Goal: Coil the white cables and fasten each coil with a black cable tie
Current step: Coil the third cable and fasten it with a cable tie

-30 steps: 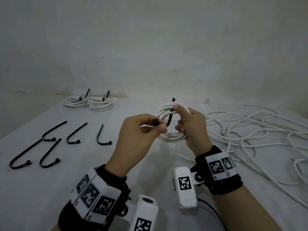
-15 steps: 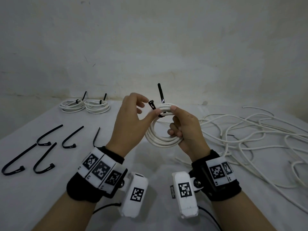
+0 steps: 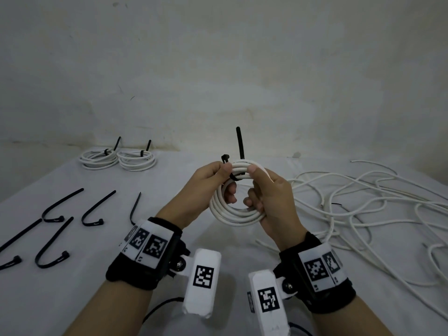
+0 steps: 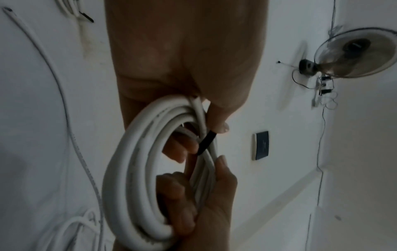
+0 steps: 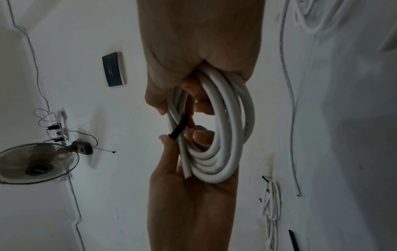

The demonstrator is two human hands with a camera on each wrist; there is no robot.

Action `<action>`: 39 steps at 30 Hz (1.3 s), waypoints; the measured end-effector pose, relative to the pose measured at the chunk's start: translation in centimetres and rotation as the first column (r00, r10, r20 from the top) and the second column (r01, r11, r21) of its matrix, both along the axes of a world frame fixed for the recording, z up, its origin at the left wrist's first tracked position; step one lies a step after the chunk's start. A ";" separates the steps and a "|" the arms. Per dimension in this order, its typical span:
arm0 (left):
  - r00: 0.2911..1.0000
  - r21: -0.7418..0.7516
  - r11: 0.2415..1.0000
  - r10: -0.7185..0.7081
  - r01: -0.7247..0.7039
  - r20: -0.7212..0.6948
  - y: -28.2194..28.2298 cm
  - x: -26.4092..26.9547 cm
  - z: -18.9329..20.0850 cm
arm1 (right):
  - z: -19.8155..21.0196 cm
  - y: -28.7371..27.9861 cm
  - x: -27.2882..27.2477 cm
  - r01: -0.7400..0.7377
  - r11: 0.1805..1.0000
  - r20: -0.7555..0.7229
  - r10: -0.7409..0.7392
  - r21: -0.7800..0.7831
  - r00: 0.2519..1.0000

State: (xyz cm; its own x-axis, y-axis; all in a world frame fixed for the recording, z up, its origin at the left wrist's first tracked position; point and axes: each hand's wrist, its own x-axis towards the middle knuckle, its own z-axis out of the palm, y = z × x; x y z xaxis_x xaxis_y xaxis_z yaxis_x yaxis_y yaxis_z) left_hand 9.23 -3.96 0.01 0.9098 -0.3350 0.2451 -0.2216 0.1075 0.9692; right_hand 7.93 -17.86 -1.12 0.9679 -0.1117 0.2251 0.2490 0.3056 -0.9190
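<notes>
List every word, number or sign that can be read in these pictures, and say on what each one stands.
No text can be read for certain.
Held white coil: a fine printed line along its top strand, too small to read.
Wrist bands: square black-and-white code markers with tiny characters below them, too small to read.
Wrist cameras: one code marker each, no words.
Dark wall panel: a faint line of print, blurred.

White table under me; stained wall beyond. Wrist views: wall fan, dark switch plate, dangling wires.
</notes>
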 end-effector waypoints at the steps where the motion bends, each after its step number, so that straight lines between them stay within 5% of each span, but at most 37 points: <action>1: 1.000 -0.015 1.000 -0.012 0.011 -0.013 0.1 0.1 -0.2 | -0.2 0.1 0.1 -0.002 1.000 0.002 0.002 -0.008 1.000; 12: 0.990 -0.198 0.975 0.072 -0.095 -0.122 0.0 0.2 -2.1 | -1.6 1.1 0.3 -0.059 0.995 0.015 0.061 -0.077 0.998; 18: 0.981 -0.255 0.948 0.192 -0.192 -0.024 0.0 -0.2 -2.1 | -1.4 0.9 0.0 -0.148 0.984 0.007 0.149 -0.098 0.989; 24: 0.996 -0.286 0.954 0.090 -0.086 0.002 0.4 -0.2 -2.0 | -0.5 -0.6 0.2 -0.246 0.965 -0.007 0.246 -0.088 0.969; 33: 0.982 -0.308 0.936 -0.187 0.168 -0.031 0.7 -0.5 -2.2 | 0.5 -1.7 0.1 0.032 0.984 0.268 0.016 -0.174 0.963; 39: 0.981 -0.320 0.930 -0.194 0.182 -0.005 1.0 -0.4 -1.9 | 0.6 -2.2 0.0 0.186 0.866 0.449 0.049 -0.464 0.892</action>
